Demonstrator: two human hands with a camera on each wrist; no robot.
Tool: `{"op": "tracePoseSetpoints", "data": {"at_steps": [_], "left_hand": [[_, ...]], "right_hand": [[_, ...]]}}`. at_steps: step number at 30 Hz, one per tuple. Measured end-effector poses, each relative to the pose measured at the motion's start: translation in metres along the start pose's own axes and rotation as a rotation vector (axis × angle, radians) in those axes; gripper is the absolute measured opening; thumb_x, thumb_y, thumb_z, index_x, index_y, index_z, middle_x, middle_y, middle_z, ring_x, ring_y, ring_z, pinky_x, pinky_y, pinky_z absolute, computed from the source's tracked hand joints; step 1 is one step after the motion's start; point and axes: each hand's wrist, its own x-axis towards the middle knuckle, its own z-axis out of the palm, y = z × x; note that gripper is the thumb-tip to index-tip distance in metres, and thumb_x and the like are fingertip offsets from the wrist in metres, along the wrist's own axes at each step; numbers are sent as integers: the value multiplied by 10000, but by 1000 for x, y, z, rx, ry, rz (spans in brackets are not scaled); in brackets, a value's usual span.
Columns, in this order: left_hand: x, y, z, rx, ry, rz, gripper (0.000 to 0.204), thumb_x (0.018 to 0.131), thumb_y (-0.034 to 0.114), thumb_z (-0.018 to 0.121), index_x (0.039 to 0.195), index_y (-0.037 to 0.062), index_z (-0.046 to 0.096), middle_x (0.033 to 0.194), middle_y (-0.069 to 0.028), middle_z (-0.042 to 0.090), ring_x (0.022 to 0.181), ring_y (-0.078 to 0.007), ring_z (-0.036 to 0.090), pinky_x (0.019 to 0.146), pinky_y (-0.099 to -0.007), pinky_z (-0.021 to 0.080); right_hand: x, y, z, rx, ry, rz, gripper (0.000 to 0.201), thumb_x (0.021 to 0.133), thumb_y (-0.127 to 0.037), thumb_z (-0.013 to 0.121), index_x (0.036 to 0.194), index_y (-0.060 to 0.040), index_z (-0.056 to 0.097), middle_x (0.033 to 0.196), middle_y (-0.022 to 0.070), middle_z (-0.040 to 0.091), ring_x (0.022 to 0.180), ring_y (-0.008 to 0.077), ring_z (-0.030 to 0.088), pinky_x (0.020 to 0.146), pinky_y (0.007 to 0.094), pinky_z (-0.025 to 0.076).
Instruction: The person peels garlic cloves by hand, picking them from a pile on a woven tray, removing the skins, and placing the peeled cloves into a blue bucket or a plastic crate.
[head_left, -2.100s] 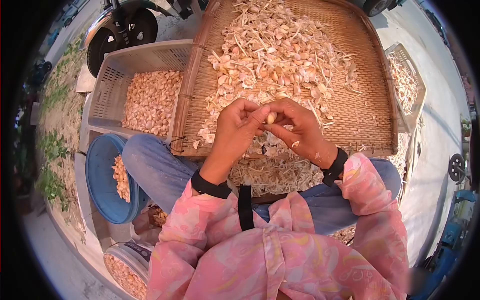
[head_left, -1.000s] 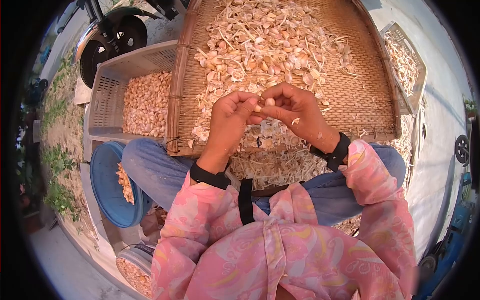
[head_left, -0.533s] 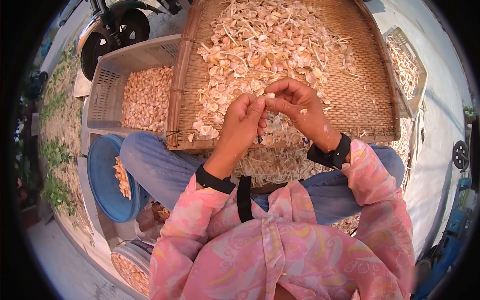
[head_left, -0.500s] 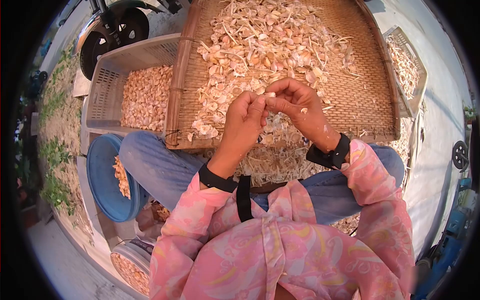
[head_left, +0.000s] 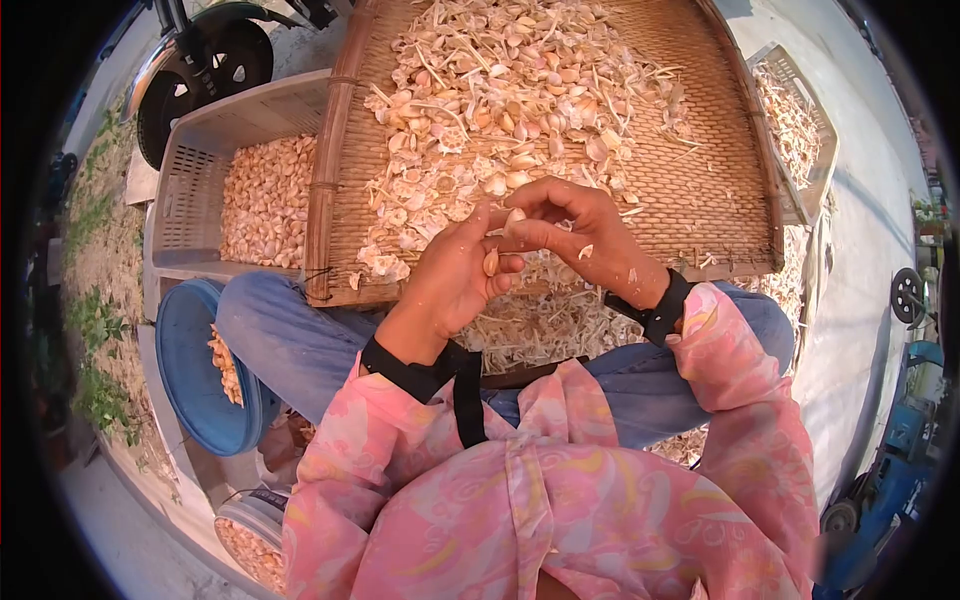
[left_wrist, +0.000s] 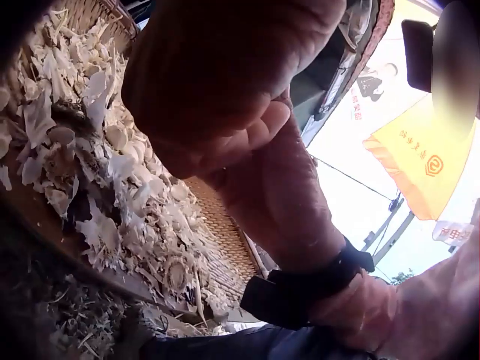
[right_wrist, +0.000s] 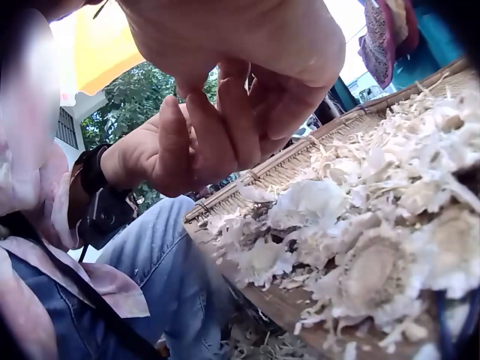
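In the head view, my right hand [head_left: 597, 243] pinches a pale garlic clove [head_left: 515, 219] between thumb and forefinger. Close beside it, my left hand [head_left: 447, 277] is turned partly palm up, its fingers curled round a second, browner clove [head_left: 491, 262]. The left thumb and fingertips meet the right hand's fingertips. Both hands are over the near edge of a woven bamboo tray [head_left: 690, 215], on which lies a heap of garlic cloves and skins [head_left: 520, 85]. In both wrist views the hands hide what they hold.
A plastic crate [head_left: 190, 200] of cloves stands left of the tray, with a blue bucket [head_left: 185, 380] below it. Lower left is a white bucket [head_left: 250, 530] of cloves. Another crate [head_left: 815, 135] of skins and stalks stands right. Skins [head_left: 540, 330] lie between the knees.
My left hand has rolled its palm upward and dropped slightly from the right, so the brown clove in its fingers now shows. The right hand keeps its pinch. The head view has shifted a little.
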Motion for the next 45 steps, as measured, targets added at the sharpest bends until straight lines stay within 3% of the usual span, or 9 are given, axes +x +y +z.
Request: {"op": "tracePoseSetpoints", "data": {"at_steps": [4, 7, 9, 15, 20, 24, 28, 37, 45], "left_hand": [[-15, 3, -8, -153, 34, -31, 313, 932, 260, 491, 1126, 15, 488, 719, -11, 494, 564, -59, 411, 396, -136, 307], [-72, 50, -31, 148, 133, 368, 245, 928, 231, 502, 1023, 8, 544, 646, 29, 408, 501, -26, 337, 373, -137, 265], [-116, 83, -67, 609, 530, 689, 245, 919, 236, 512, 955, 11, 601, 602, 59, 407, 460, 4, 288, 378, -136, 196], [-192, 117, -265, 1796, 1281, 578, 342, 895, 275, 535, 1034, -31, 596, 852, -56, 594, 824, -124, 534, 756, -247, 416], [-112, 93, -91, 1185, 661, 871, 244, 891, 165, 552, 1035, -28, 590, 884, -71, 611, 827, -109, 539, 748, -223, 417], [-8, 64, -5, 1478, 190, 929, 173, 840, 73, 573, 993, 4, 615, 871, -109, 630, 750, -168, 588, 679, -278, 457], [90, 35, 22, 1881, 131, 1045, 110, 719, -10, 550, 822, 4, 586, 820, -167, 566, 756, -341, 596, 669, -432, 473], [89, 46, 25, 1852, 218, 733, 248, 772, 12, 563, 1019, 18, 586, 903, -177, 602, 762, -308, 611, 684, -369, 501], [34, 48, -6, -32, -331, 233, 290, 912, 93, 498, 1155, -63, 477, 975, -102, 575, 852, -167, 609, 754, -242, 542]], "right_hand": [[-2, 1, 13, -139, -6, -253, 120, 829, -121, 625, 903, -27, 618, 800, 81, 583, 701, 194, 564, 609, 274, 448], [14, 27, -33, -364, 181, 91, 123, 802, -98, 629, 908, -40, 607, 824, 95, 588, 748, 213, 573, 635, 309, 454], [18, 39, -47, -624, 168, 90, 145, 778, -93, 630, 915, -53, 609, 846, 107, 592, 763, 244, 588, 640, 349, 465], [19, 39, -38, -1116, -118, 88, 184, 744, -120, 644, 903, -66, 568, 854, 106, 568, 779, 306, 577, 644, 374, 460], [18, 47, -48, -803, 16, 293, 172, 796, -122, 613, 928, -37, 545, 809, 72, 570, 735, 206, 592, 644, 309, 466], [19, 40, -52, 97, 201, 574, 170, 867, -170, 578, 981, -48, 555, 823, 18, 578, 746, 111, 589, 680, 241, 475], [17, 27, -62, 611, 161, 527, 191, 901, -134, 528, 1046, -9, 539, 861, 26, 587, 760, 96, 599, 698, 207, 490], [15, 12, -63, 841, 200, 441, 176, 886, -112, 546, 1023, -3, 527, 907, 64, 620, 806, 141, 634, 684, 223, 517], [28, 7, -28, 300, 384, 305, 231, 857, -163, 608, 1021, -16, 537, 837, 9, 599, 718, 91, 589, 629, 219, 449]]}}
